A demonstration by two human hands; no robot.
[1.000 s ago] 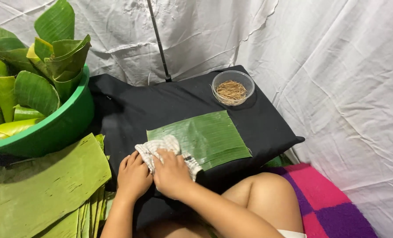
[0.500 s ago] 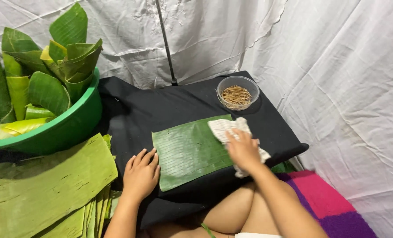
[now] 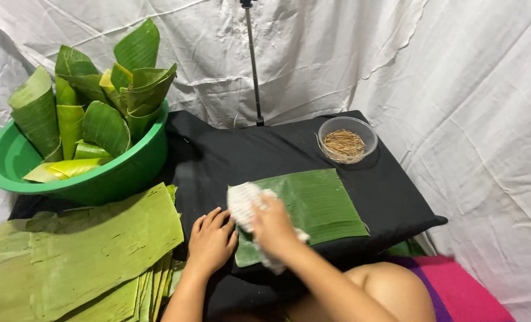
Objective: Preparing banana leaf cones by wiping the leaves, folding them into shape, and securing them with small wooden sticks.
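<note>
Head view: right hand fingers clenched on a white cloth, pressed on the near-left corner of the banana leaf sheet. Left hand fingers flat, released, pinning the leaf's left edge on the black table. The leaf's long axis extends right of the fingers; right hand nearer.

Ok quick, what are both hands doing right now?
Left hand: open, flat, pressing the edge of the banana leaf.
Right hand: closed on the white cloth, on the leaf.
</note>
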